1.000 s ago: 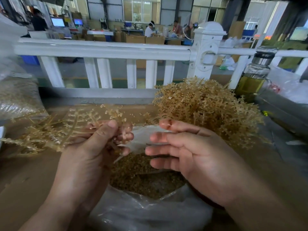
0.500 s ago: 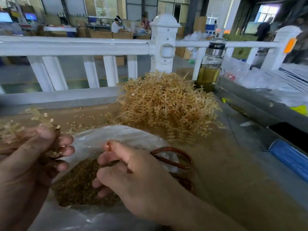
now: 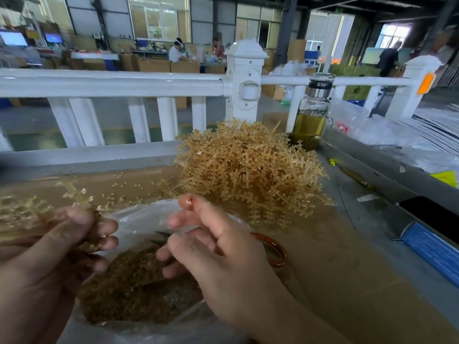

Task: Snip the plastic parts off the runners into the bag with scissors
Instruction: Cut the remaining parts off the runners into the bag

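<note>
My left hand squeezes a twiggy runner; my right hand holds round-handled scissors over the crinkly bag.

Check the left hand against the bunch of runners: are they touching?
Touching. The head view shows the left hand with its thumb and fingers curled round the runners, which stick out beyond it.

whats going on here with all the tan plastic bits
A person is trimming plastic. The left hand grips a bunch of runners; the right hand holds scissors over an open bag, partly full of cut parts. A big pile of uncut ones sits behind it.
</note>
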